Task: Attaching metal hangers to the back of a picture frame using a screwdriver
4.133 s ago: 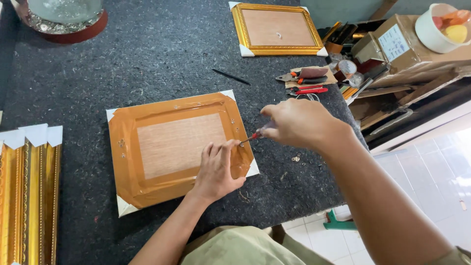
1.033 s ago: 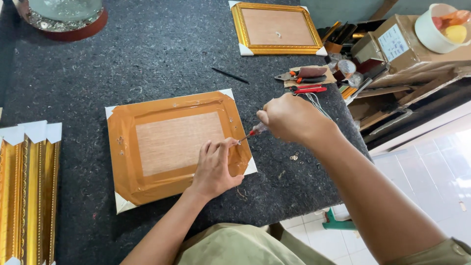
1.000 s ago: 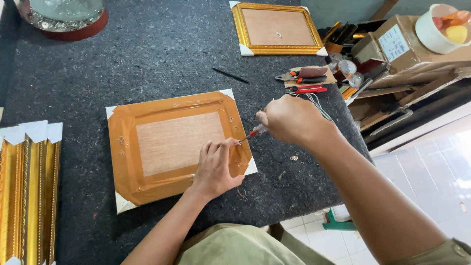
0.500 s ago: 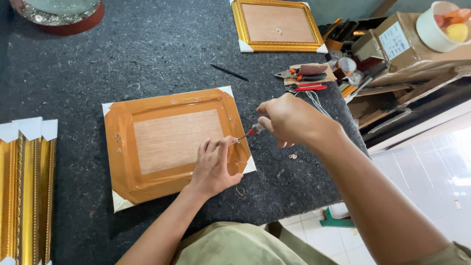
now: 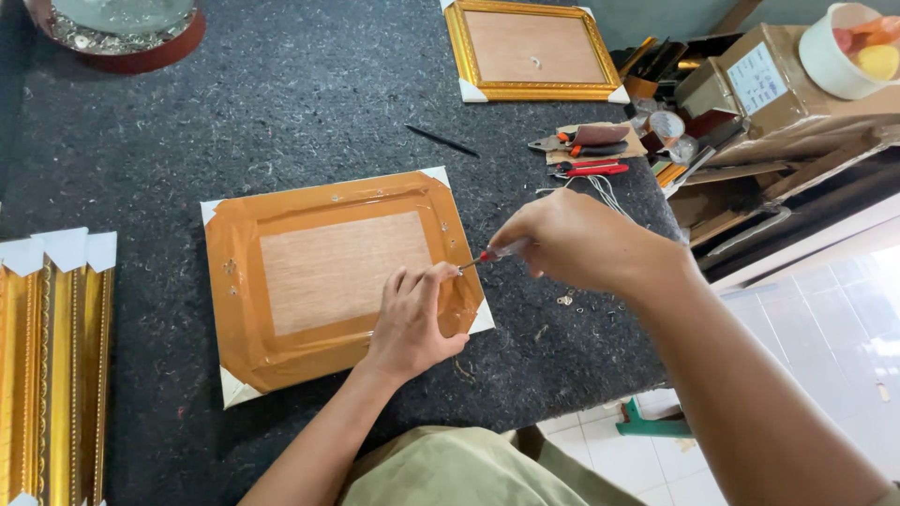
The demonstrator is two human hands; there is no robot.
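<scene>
On the dark felt table [image 5: 281,112] we have the taped frame back [image 5: 337,281] lying flat just in front of us; it looks stiff, light and slick under its brown tape, best steadied on its right rim. Our left hand [image 5: 412,323] presses there with fingers spread, gripping nothing, while to its right our right hand [image 5: 572,239] is closed around a small red-handled screwdriver [image 5: 492,254], tip at the frame's right edge.

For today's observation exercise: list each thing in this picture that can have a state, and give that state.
Taped frame: face down, back sealed with brown tape.
Screwdriver: gripped, tip at the frame's right edge.
Right hand: closed on the screwdriver.
Left hand: flat, pressing the frame.
Far frame: face down, untaped.
Pliers: lying closed.
</scene>
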